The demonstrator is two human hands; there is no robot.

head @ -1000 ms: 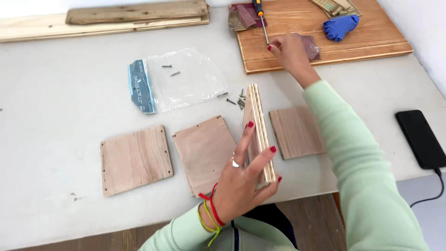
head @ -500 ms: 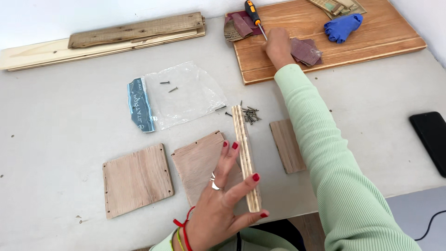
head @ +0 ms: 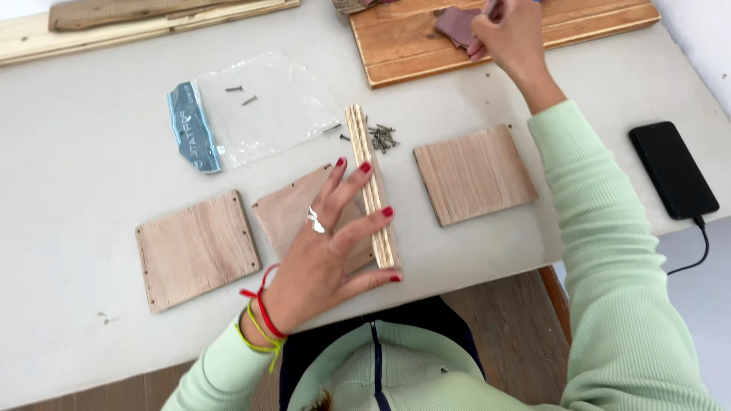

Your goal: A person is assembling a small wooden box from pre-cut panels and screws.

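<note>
Pale plywood panel (head: 373,186) stands on edge on the table, layered edge upward.

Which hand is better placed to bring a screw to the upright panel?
Probably the right hand: the left hand is steadying the upright plywood panel; the screws lie right of it.
</note>
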